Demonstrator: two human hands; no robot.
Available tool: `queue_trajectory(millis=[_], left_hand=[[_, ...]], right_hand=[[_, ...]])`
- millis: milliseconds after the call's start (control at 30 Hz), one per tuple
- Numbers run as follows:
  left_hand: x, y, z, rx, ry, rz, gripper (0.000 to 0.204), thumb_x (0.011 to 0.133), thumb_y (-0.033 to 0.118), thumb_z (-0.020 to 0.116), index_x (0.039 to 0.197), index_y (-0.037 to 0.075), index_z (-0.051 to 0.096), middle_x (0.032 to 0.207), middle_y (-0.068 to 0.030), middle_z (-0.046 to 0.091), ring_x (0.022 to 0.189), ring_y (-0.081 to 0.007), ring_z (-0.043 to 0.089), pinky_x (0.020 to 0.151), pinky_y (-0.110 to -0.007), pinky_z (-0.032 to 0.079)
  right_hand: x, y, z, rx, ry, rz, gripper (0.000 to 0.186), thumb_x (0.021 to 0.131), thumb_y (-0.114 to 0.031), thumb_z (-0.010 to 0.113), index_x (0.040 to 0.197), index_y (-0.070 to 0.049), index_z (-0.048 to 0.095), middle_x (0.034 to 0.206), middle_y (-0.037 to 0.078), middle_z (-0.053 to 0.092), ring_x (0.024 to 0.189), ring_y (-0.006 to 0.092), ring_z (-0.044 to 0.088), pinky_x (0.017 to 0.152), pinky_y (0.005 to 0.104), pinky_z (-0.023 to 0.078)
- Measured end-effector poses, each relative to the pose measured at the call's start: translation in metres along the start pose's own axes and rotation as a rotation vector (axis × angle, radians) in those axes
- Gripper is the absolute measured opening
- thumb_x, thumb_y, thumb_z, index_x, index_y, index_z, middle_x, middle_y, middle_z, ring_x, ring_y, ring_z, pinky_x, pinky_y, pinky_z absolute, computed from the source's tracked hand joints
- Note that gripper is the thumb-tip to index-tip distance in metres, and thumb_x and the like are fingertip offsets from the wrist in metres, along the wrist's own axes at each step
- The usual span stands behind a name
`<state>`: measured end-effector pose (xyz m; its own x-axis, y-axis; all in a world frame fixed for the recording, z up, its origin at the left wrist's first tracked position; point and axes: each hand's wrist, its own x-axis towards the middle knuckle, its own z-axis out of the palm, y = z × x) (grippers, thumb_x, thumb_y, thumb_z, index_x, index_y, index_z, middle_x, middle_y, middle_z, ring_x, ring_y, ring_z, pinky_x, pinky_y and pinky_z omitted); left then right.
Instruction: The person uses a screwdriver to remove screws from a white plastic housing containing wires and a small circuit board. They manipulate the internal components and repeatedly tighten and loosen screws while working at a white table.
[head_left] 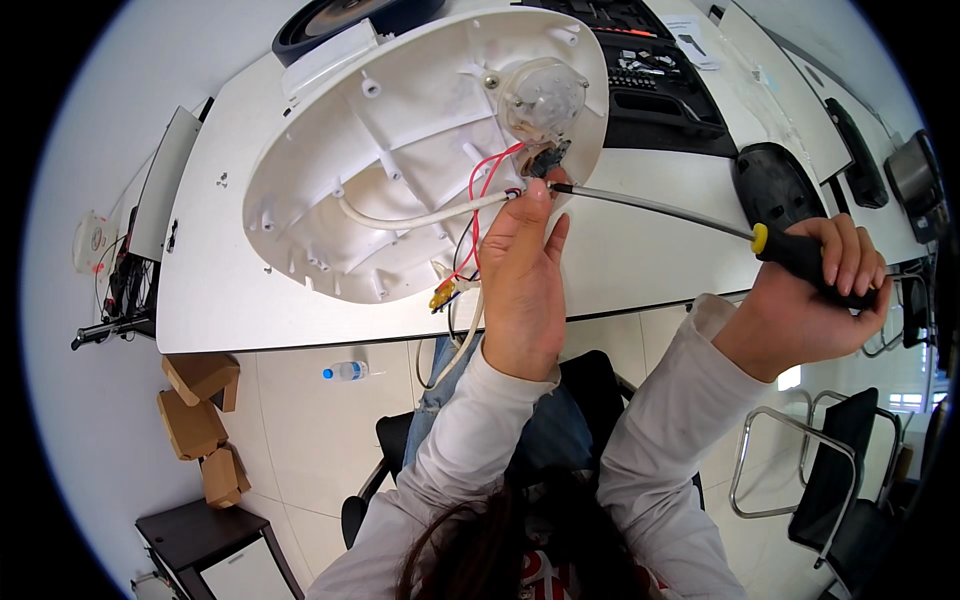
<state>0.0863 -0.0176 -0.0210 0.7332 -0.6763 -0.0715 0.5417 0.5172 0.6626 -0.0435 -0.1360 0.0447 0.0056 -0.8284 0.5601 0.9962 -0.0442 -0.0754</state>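
Observation:
A large white oval plastic housing (310,160) lies on the table with its ribbed inner side up. Near its right end sits a round translucent motor cover (543,98). My left hand (524,265) pinches a small dark switch-like part (546,160) just below that cover. Red wires (472,195) and a white cable (410,220) run beside the fingers. My right hand (815,295) grips a screwdriver (790,250) by its black and yellow handle. Its long shaft points left, and the tip meets or nearly meets the part at my left fingertips. A yellow component (441,297) hangs on wires at the housing's near edge.
Behind the housing lies an open black tool case (660,95) with bits. A black oval cover (775,185) rests at the table's right. Loose screws (222,180) lie on the left. Below are a water bottle (345,371), cardboard boxes (192,425) and a chair (840,470).

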Motion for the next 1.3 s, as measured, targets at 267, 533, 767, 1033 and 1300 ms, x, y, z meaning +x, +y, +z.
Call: queue_trajectory(millis=[267,533,767,1033,1300], left_hand=[[0.000,0.004,0.000,-0.037,0.003,-0.015,0.018,0.087,0.029,0.059,0.096,0.014,0.059,0.113,-0.0003,0.058,0.107,-0.0086,0.045,0.093,-0.028,0.030],[0.000,0.003,-0.005,-0.016,-0.044,-0.020,0.036,0.088,0.031,0.056,0.116,0.009,0.050,0.121,-0.0040,0.051,0.117,-0.0141,0.041,0.099,-0.030,0.027],[0.001,0.003,-0.006,-0.037,-0.043,-0.016,0.019,0.086,0.029,0.059,0.098,0.014,0.060,0.116,-0.0007,0.056,0.110,-0.0095,0.044,0.096,-0.029,0.027],[0.002,0.002,-0.009,-0.007,-0.059,-0.020,0.037,0.087,0.033,0.058,0.114,0.009,0.052,0.122,-0.0041,0.052,0.119,-0.0141,0.040,0.099,-0.029,0.027],[0.001,0.004,-0.003,-0.047,-0.011,-0.003,0.021,0.086,0.033,0.060,0.098,0.016,0.065,0.117,-0.0013,0.058,0.111,-0.0092,0.046,0.092,-0.028,0.029]], right_hand=[[-0.022,-0.014,0.002,-0.731,0.224,0.013,0.049,0.090,-0.055,0.036,0.096,-0.009,0.052,0.088,0.009,0.055,0.089,0.0196,0.054,0.079,0.0274,0.045],[-0.007,-0.075,-0.006,-1.399,-0.016,0.362,0.070,0.080,-0.069,0.041,0.104,-0.005,0.052,0.078,0.008,0.054,0.050,0.0091,0.052,0.040,0.0153,0.034],[-0.005,-0.098,0.012,-1.630,-0.313,0.443,0.059,0.081,-0.056,0.055,0.113,-0.007,0.051,0.085,0.009,0.058,0.059,0.0124,0.057,0.045,0.0165,0.041],[-0.004,-0.087,0.011,-1.574,-0.324,0.446,0.044,0.084,-0.037,0.060,0.113,-0.006,0.051,0.086,0.009,0.059,0.064,0.0128,0.058,0.050,0.0179,0.041],[-0.018,-0.095,-0.004,-1.559,-0.234,0.426,0.056,0.073,-0.038,0.072,0.112,-0.005,0.052,0.090,0.007,0.059,0.065,0.0124,0.059,0.052,0.0185,0.042]])
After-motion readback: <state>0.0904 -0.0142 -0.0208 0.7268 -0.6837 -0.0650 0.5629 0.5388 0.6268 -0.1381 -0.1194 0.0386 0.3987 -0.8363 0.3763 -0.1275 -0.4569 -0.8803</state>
